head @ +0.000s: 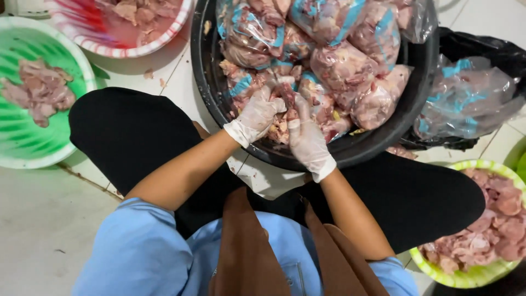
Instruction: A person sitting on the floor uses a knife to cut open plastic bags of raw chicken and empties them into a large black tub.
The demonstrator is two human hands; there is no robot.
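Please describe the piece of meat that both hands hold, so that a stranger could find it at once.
Start at the big black basin full of bagged raw meat. At its near rim, the gloved left hand and right hand meet. Between their fingertips is the meat piece: reddish and bare, not wrapped in plastic.

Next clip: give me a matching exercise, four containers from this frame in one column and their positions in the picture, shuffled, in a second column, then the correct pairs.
Containers:
1. Black tub with bagged raw meat
2. Green basket with a few meat pieces
3. Red-and-white striped bowl
4. Yellow-green basket full of meat

Positions:
A. bottom right, beside the knee
B. top centre, where both gloved hands reach in
C. left edge
D. top left, above the green one

Pairs: 1-B, 2-C, 3-D, 4-A

The left hand and right hand meet over meat at the tub's near edge.
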